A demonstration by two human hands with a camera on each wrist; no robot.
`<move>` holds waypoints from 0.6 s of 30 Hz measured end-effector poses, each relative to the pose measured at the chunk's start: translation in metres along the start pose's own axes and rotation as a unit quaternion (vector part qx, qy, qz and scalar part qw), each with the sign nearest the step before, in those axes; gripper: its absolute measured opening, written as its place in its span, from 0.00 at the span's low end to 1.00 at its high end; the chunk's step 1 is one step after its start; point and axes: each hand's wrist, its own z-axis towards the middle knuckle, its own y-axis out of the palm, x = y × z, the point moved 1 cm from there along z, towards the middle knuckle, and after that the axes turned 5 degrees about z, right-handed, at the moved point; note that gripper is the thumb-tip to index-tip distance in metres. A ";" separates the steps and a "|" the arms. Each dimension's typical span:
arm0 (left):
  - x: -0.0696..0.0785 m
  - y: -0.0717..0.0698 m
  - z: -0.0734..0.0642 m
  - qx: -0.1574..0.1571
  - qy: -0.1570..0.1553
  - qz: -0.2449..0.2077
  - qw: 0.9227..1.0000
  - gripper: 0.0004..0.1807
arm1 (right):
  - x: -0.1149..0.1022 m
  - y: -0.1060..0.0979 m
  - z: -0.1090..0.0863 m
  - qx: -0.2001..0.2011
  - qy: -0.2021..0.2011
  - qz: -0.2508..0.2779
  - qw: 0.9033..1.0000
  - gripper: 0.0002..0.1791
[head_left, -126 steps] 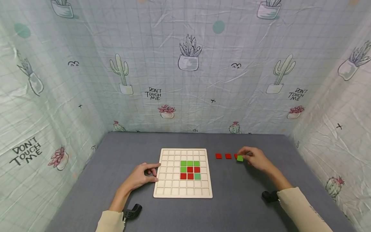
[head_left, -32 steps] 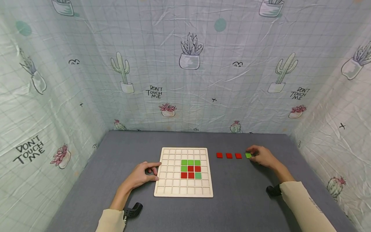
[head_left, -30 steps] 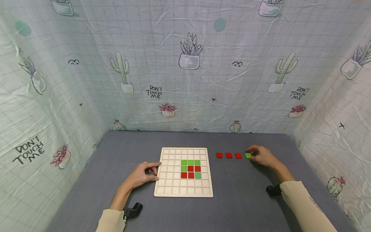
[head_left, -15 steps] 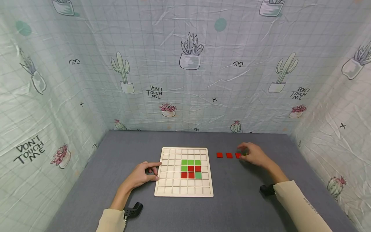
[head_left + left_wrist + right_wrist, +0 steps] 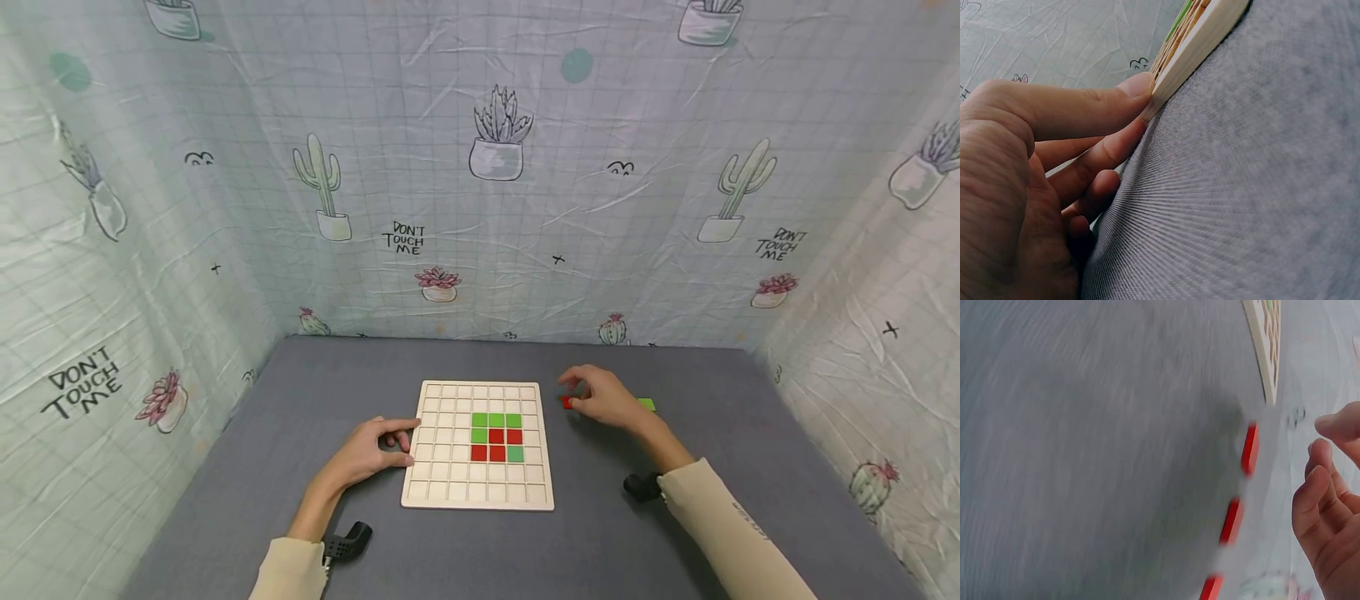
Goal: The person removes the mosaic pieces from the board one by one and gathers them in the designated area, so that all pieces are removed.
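A pale wooden grid board [image 5: 442, 492] lies on the table, with several green tiles [image 5: 492, 420] and several red tiles [image 5: 497, 437] in its squares. My left hand [image 5: 360, 457] touches the board's left edge with index finger and thumb spread apart; its thumb [image 5: 1129, 94] presses that edge in the left wrist view. My right hand [image 5: 606, 398] hovers right of the board over a row of loose tiles, holding nothing. One loose red tile [image 5: 567, 402] shows beneath its fingers. The right wrist view shows three red tiles [image 5: 1250, 449], blurred, apart from the fingers. A loose green tile [image 5: 647, 404] peeks out behind the hand.
A grey cloth [image 5: 480, 554] covers the table. Patterned curtains [image 5: 375, 167] with cactus drawings stand behind and at both sides. A black wrist device [image 5: 348, 542] sits on the left wrist, and another black device [image 5: 642, 487] on the right.
My right hand has set the green tile at the right end of the red row and let it go. It has since moved left along the row. The left hand stays at the board.
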 end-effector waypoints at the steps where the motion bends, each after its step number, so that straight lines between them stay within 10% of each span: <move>1: 0.000 0.000 0.000 -0.002 0.000 -0.002 1.000 0.32 | -0.003 0.004 0.003 -0.004 -0.006 0.000 1.000 0.19; 18: 0.000 0.000 0.002 -0.002 -0.011 0.009 1.000 0.32 | -0.054 0.059 0.048 -0.077 -0.045 0.016 0.996 0.17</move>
